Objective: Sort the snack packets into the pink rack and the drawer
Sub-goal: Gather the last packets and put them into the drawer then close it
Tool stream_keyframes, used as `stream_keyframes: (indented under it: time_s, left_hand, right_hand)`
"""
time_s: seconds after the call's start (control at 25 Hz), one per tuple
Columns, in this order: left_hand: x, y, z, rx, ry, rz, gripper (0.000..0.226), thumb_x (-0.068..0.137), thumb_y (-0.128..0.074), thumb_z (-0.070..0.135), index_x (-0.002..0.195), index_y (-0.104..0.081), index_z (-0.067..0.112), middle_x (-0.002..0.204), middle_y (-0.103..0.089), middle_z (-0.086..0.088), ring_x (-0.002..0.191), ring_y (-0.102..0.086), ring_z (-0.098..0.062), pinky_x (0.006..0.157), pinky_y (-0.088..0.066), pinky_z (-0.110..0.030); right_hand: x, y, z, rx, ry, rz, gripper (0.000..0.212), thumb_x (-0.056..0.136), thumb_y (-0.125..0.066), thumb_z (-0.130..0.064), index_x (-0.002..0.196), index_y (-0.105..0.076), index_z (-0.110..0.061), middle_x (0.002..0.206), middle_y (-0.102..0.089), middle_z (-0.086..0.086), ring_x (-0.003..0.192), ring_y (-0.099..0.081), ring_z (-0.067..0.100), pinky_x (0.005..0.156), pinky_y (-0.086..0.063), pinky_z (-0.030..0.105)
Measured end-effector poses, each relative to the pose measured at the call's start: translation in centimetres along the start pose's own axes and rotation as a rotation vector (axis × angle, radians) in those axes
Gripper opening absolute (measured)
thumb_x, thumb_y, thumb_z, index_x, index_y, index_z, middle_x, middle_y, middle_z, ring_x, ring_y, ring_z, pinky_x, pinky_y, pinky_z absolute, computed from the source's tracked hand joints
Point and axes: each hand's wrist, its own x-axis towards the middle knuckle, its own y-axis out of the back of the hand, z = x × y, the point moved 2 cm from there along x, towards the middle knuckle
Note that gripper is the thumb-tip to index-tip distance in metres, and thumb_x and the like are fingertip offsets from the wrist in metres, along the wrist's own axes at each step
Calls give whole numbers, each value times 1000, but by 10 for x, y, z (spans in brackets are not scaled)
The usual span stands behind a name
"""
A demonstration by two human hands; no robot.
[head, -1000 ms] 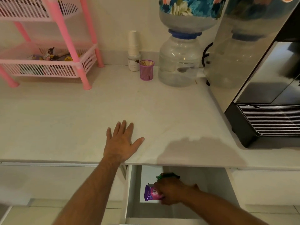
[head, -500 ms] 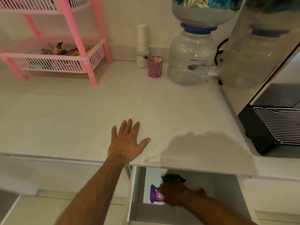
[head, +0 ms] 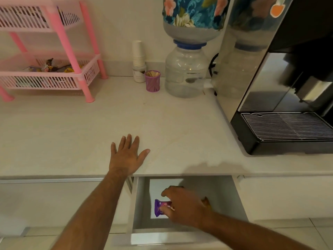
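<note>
My left hand (head: 128, 156) lies flat and open on the white counter, near its front edge. Below the counter the drawer (head: 140, 204) stands pulled out. My right hand (head: 183, 206) is inside it, fingers closed around a purple snack packet (head: 159, 209) close to the drawer floor. A dark packet edge shows behind the hand and an orange-brown one at its right; the hand hides most of both. The pink rack (head: 72, 56) stands at the far left of the counter, with several wrapped snacks (head: 48, 66) on its lower shelf.
A stack of paper cups (head: 138, 55), a purple stick holder (head: 152, 81) and a water bottle dispenser (head: 187, 69) line the back wall. A black and steel coffee machine (head: 281, 105) fills the right side. Closed drawer fronts flank the open drawer.
My right hand has lowered the purple packet a little inside the drawer. The camera view has shifted. My left hand stays flat on the counter.
</note>
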Motion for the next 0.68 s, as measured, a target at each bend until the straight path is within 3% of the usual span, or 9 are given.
stream_keyframes:
  time_s: [0.08, 0.2, 0.24, 0.32, 0.4, 0.52, 0.68]
  left_hand:
    - [-5, -1, 1, -3, 10, -29, 84, 88, 1, 77, 157, 4, 29, 167, 9, -4, 153, 11, -24, 122, 4, -55]
    - [-10, -1, 2, -6, 26, -60, 81, 90, 0, 74, 157, 6, 29, 166, 12, -3, 152, 13, -23, 122, 6, -55]
    - [-10, -1, 2, -6, 30, -65, 80, 91, 0, 73, 157, 7, 30, 166, 13, -3, 152, 14, -23, 121, 6, -55]
    - [-11, -1, 3, -6, 36, -69, 79, 91, -1, 73, 157, 7, 30, 166, 14, -3, 152, 14, -23, 121, 7, -55]
    - [-11, -1, 3, -10, 36, -68, 79, 91, -1, 73, 157, 7, 30, 166, 13, -3, 152, 14, -23, 121, 8, -55]
    - [-11, -1, 3, -8, 32, -59, 80, 91, 0, 74, 157, 6, 30, 166, 12, -3, 152, 13, -23, 121, 8, -55]
    - [-11, -1, 3, -7, 33, -49, 80, 91, 0, 73, 157, 6, 29, 166, 12, -3, 152, 13, -24, 121, 7, -55]
  right_hand:
    - [-28, 2, -1, -2, -19, 39, 65, 89, -42, -68, 141, -40, -31, 143, -51, -7, 128, -49, 17, 103, -42, 33]
    - [-67, -7, 0, -150, 30, 78, 101, 81, -15, -90, 156, -12, -22, 166, -12, -1, 153, -10, 22, 122, 0, 41]
    - [-75, -10, 1, -276, 69, 132, 110, 78, -16, -92, 157, -11, -16, 166, -12, 4, 153, -10, 27, 122, 4, 50]
    - [-82, -10, -2, -401, 113, 213, 117, 78, -23, -92, 155, -11, -5, 158, -32, 15, 145, -30, 37, 110, -15, 59]
    - [-79, -11, -3, -389, 131, 303, 117, 78, -27, -92, 156, -3, -8, 157, -34, 17, 144, -29, 37, 104, -22, 57]
    - [-69, -10, -1, -387, 99, 353, 118, 77, -28, -92, 156, -1, -9, 162, -17, 17, 145, -20, 37, 106, -20, 58]
    - [-50, -7, 9, -407, 20, 299, 117, 75, -30, -94, 152, -29, -6, 162, -20, 19, 148, -18, 43, 110, -17, 62]
